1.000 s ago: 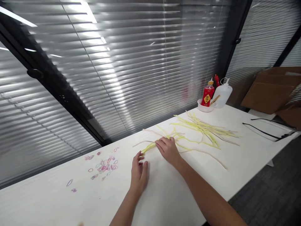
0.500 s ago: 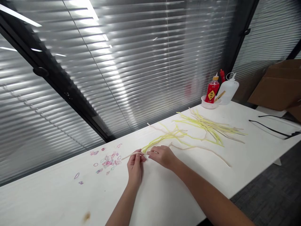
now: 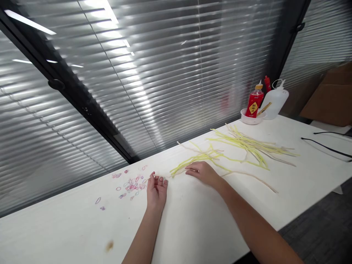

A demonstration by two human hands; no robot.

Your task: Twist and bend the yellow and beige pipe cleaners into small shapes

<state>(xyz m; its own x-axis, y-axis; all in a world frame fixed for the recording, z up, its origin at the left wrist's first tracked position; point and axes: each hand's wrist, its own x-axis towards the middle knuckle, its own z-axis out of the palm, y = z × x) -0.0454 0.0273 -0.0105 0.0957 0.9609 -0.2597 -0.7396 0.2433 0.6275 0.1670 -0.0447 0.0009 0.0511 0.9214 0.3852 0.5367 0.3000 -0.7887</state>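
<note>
My left hand [image 3: 157, 192] rests palm up on the table, fingers curled, with a thin pale strand [image 3: 145, 180] blurred at its thumb and fingertips. To its right, my right hand [image 3: 204, 171] hovers low over the near edge of a loose pile of yellow strands [image 3: 192, 160]. Its fingers are stretched leftward and slightly apart; nothing plainly shows between them, and its thumb is hidden. A long beige strand [image 3: 251, 176] lies on the table beyond the right wrist. Small coloured rubber bands [image 3: 134, 186] are scattered just left of the left hand.
A second bundle of yellow and beige strands [image 3: 250, 145] lies further right. Behind it stand a red-labelled bottle [image 3: 253, 104] in a shallow bowl [image 3: 249, 120] and a white squeeze bottle [image 3: 276, 101]. Black-framed glasses [image 3: 327, 147] lie at the right. Window blinds [image 3: 170, 73] border the table.
My right hand has moved right, away from my left hand, and its fingers have straightened. My left hand has turned more palm up. The whole view has shifted slightly.
</note>
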